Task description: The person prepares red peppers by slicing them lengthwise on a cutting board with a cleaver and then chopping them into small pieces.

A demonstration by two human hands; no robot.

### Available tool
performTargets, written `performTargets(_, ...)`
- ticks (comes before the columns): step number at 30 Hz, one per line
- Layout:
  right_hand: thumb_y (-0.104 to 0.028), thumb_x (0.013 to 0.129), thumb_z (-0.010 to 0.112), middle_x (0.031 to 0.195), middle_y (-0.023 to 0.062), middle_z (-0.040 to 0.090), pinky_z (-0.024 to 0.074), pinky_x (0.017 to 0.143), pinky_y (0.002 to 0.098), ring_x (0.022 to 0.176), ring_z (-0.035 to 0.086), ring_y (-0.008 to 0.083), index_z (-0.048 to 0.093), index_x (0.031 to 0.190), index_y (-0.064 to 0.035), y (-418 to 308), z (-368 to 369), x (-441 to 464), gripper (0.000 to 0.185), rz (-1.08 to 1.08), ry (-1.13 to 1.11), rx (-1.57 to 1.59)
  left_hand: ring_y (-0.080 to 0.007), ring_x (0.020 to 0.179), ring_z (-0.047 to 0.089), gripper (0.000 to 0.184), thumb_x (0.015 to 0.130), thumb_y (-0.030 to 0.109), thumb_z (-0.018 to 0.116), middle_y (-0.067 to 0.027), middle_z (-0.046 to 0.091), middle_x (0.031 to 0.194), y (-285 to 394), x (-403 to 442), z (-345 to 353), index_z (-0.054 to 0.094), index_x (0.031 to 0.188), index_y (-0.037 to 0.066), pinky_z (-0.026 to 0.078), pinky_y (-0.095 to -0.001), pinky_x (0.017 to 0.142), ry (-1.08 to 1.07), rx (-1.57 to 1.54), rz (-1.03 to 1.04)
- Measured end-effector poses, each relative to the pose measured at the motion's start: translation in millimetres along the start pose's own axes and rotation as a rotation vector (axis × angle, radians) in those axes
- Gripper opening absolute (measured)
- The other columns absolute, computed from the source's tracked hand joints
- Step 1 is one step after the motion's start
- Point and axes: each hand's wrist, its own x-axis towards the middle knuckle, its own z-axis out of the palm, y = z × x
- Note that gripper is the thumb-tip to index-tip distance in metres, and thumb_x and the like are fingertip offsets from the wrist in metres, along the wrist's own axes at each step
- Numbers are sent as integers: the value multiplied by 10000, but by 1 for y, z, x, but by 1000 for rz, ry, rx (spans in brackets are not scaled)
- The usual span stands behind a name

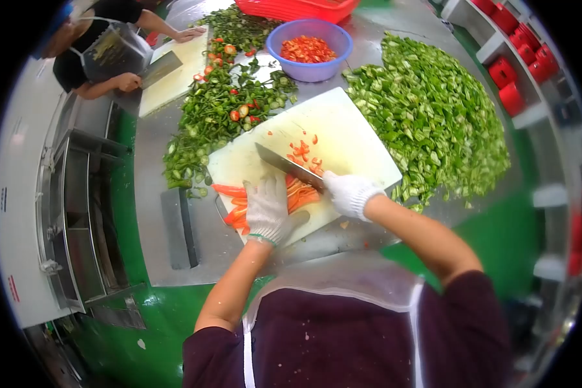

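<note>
My left hand (267,208), in a white glove, presses down on red pepper strips (237,210) on the white cutting board (368,152). Its fingers point away from me, and strips show on both sides of it. In a white glove too, my right hand (352,195) is closed round the handle of a cleaver (284,165). The blade lies slantwise just beyond my left fingertips, between the strips and some small cut red pieces (302,152). The cleaver's handle is hidden in my right hand.
Chopped green peppers (433,116) are heaped at the right. Green stems and red ends (229,110) lie left of the board. Beyond it stand a purple bowl (309,72) of red pieces and a red basket (291,9). A co-worker (103,48) holds another cleaver (161,69) at upper left.
</note>
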Motion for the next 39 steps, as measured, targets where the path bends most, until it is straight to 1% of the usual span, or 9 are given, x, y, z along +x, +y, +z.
performTargets(6, -196, 960, 526, 957, 309, 678, 520, 825, 535, 924, 670, 478, 549, 1098, -22, 43, -2, -18, 223, 163, 65, 38, -341, 986, 586, 700, 774, 413, 795, -170, 593, 1060, -5, 15, 10, 554, 1258, -31, 472, -455, 839, -316, -137, -64)
performTargets(9, -211, 941, 563, 993, 272, 696, 528, 843, 528, 945, 672, 473, 577, 1162, -44, 68, 4, -18, 277, 161, 131, -40, -320, 985, 589, 707, 772, 416, 797, -162, 594, 1068, 5, 14, 33, 553, 1263, -30, 477, -437, 841, -146, -45, -15)
performTargets(18, -158, 937, 558, 986, 257, 707, 539, 797, 545, 939, 688, 463, 515, 1183, -52, 13, 16, -37, 271, 141, 110, -43, -324, 999, 575, 666, 799, 417, 768, -133, 594, 1076, 13, 4, 14, 561, 1269, -7, 409, -510, 982, 50, -51, -113)
performTargets(21, -140, 970, 485, 990, 231, 722, 545, 780, 546, 924, 702, 446, 527, 1181, -57, -4, 20, -40, 230, 74, 96, -108, -329, 984, 570, 642, 791, 388, 762, -142, 589, 1050, 14, 15, 5, 564, 1255, -8, 402, -534, 996, -237, -85, -152)
performTargets(23, -119, 978, 439, 970, 231, 726, 551, 773, 541, 910, 710, 437, 532, 1163, -58, -6, 18, -37, 216, 90, 98, -88, -332, 977, 564, 641, 777, 382, 764, -147, 586, 1032, 10, 12, 10, 567, 1247, -6, 401, -532, 997, -144, -100, -101)
performTargets(27, -128, 921, 540, 915, 247, 709, 538, 757, 540, 881, 695, 458, 520, 1110, -42, 7, 15, -34, 209, 96, 32, -21, -343, 971, 556, 654, 759, 377, 763, -154, 585, 1015, 7, 4, 19, 567, 1249, -9, 401, -537, 1001, 41, -81, -12)
performTargets(31, -163, 913, 570, 922, 254, 698, 526, 772, 554, 881, 676, 486, 502, 1105, -59, 11, 18, -32, 229, 112, 79, 45, -337, 1018, 555, 709, 778, 385, 787, -155, 579, 1097, 10, 5, 4, 546, 1303, -27, 357, -592, 1103, 6, -135, -63)
performTargets(36, -230, 949, 545, 962, 261, 696, 518, 788, 575, 903, 668, 493, 492, 1130, -81, 14, 19, -31, 241, 132, 84, 39, -377, 846, 615, 191, 810, 169, 697, -144, 636, 885, 6, 11, 19, 644, 937, 36, 468, -524, 832, 203, -296, -162)
performTargets(39, -241, 959, 531, 982, 262, 697, 514, 799, 587, 907, 667, 494, 491, 1134, -86, 9, 17, -32, 237, 148, 90, 23, -365, 835, 611, 167, 814, 169, 697, -136, 618, 864, 7, 9, 23, 628, 904, 46, 470, -520, 798, 191, -200, -122)
